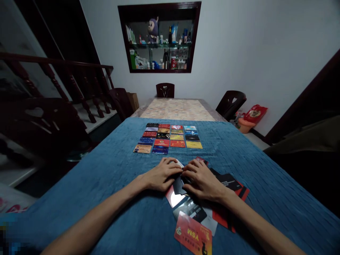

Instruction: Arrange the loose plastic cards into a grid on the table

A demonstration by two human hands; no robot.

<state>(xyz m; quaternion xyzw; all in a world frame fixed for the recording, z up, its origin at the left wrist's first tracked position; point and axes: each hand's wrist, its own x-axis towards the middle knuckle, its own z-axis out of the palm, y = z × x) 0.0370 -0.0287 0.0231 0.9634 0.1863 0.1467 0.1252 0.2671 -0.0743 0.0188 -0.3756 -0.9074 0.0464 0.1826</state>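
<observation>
Loose plastic cards lie in an overlapping heap on the blue cloth, some face down. My left hand (pixel 164 175) is at the heap's left edge, its fingers and thumb curled around the edge of a dark card (pixel 178 185). My right hand (pixel 203 180) rests over the middle of the heap, fingers bent and thumb close to the same dark card. The fingertips of both hands nearly meet, and what lies under the right palm is hidden. Nearest me is an orange-red card (pixel 193 232) marked YSM. A black card (pixel 228 181) sticks out right of my right hand.
Beyond my hands, several cards lie in four columns, overlapping down each column, with a yellow card (pixel 194 145) at the near right. The blue cloth (pixel 111 170) covers the near table; a patterned tabletop (pixel 175 108) shows behind. Dark chairs (pixel 231 102) stand around.
</observation>
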